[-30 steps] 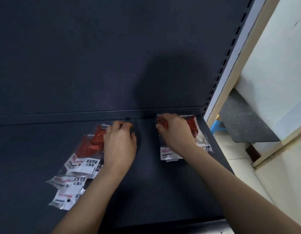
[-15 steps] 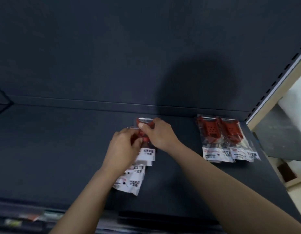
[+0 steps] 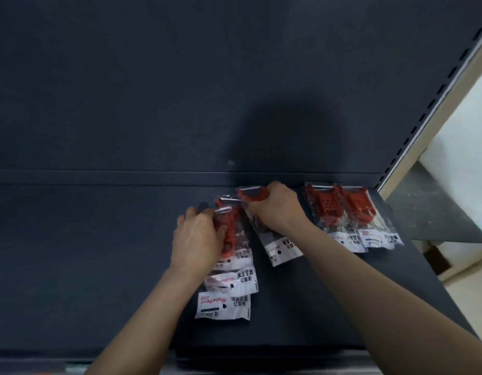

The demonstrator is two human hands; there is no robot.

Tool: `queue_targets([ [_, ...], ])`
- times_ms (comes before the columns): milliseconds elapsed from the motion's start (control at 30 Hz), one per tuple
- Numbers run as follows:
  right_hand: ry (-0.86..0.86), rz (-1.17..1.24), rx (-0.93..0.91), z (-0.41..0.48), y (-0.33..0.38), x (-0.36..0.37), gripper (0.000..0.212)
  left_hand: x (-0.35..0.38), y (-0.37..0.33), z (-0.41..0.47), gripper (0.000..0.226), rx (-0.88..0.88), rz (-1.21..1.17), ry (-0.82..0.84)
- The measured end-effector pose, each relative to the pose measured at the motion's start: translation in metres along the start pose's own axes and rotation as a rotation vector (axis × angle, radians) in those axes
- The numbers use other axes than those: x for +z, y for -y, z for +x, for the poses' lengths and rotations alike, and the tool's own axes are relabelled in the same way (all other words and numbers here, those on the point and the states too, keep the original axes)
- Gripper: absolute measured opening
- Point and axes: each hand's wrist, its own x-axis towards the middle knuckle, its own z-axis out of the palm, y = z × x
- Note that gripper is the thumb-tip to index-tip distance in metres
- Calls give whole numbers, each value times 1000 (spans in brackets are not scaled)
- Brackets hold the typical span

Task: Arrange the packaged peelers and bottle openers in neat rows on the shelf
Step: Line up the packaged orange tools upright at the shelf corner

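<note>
Where the dark shelf (image 3: 99,253) meets its back wall, head view: the left hand (image 3: 198,239) curls its fingers around the upper end of a loose stack (image 3: 226,293) of red peeler packs, overlapping, labels toward the camera. The right hand (image 3: 277,209) pinches the top of one tilted pack (image 3: 282,249), just right of the stack. A pair (image 3: 326,209) lies side by side near the shelf's right end.

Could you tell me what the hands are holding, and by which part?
The right hand grips a packet by its red top end; the left hand holds the pile near its top.
</note>
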Motion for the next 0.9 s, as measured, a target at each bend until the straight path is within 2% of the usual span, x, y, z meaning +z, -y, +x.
queue_targets([
  [33,-23,6,4,0,-2,-3,55,0,-3,0,35,-5,6,-24],
  [100,-70,15,4,0,-6,-8,61,2,-11,0,57,-46,52,-24],
  [167,-81,7,-8,0,-10,-10,61,5,-18,1,72,-97,138,51],
  [200,-75,-2,-15,-1,-12,-11,58,7,-19,2,71,-117,153,87],
  [267,-66,-20,-21,-1,-15,-13,54,9,-18,4,60,-135,106,104],
  [400,-73,-20,-45,-3,-14,-19,56,7,-15,3,35,-112,-44,-37],
  [567,-119,-25,-111,-6,-14,-30,49,-2,-33,1,29,-148,-236,-160],
  [700,-222,-64,-141,-4,-22,-52,46,1,-57,5,33,-88,-287,-165],
  [900,-325,-158,-39,4,-67,-101,39,33,-118,15,15,58,-351,-84],
])
